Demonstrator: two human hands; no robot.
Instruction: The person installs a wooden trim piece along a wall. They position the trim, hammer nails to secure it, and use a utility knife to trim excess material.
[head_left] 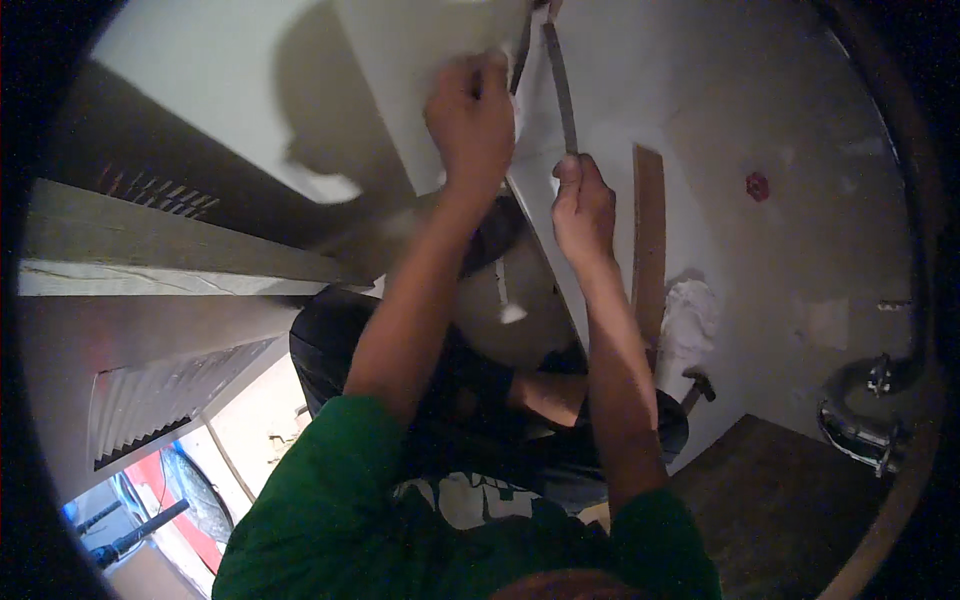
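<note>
My right hand (585, 208) is closed around the near end of a long, narrow grey flat bar (563, 90), thumb on top. The bar runs up and away toward the far edge of the view. To its left, my left hand (472, 125) is raised with its fingers curled, against a pale panel (400, 75) near the panel's right edge. Whatever those fingers may hold is hidden. Both forearms reach forward over my bent legs.
A brown wooden strip (648, 225) lies right of my right hand. Beside it are a crumpled white cloth or bag (688, 318) and a hammer (703, 386). A red valve knob (757, 186) and chrome pipe (850, 418) are at right. A wooden beam (170, 240) crosses at left.
</note>
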